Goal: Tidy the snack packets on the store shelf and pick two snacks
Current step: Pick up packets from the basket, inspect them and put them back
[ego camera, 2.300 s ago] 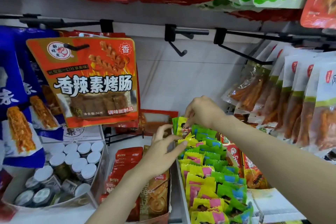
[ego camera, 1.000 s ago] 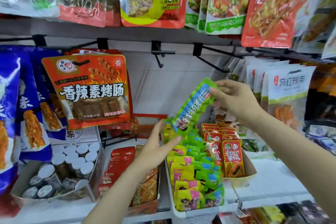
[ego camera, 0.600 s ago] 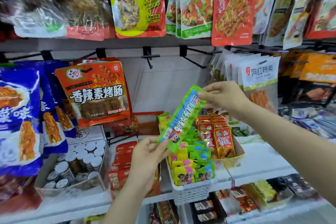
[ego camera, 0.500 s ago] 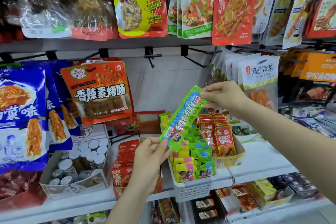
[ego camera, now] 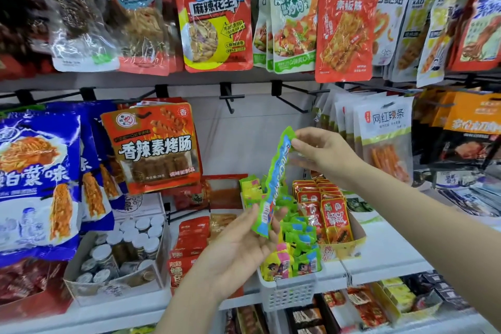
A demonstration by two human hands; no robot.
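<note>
Below hanging packets (ego camera: 217, 16), both hands (ego camera: 238, 247) hold a green strip (ego camera: 273, 182).

"香辣素烤肠" on the orange hanging packet (ego camera: 153, 145), "麻辣花生" on the red peanut packet (ego camera: 214, 16), "网红辣条" on the white packet (ego camera: 386, 127).
</note>
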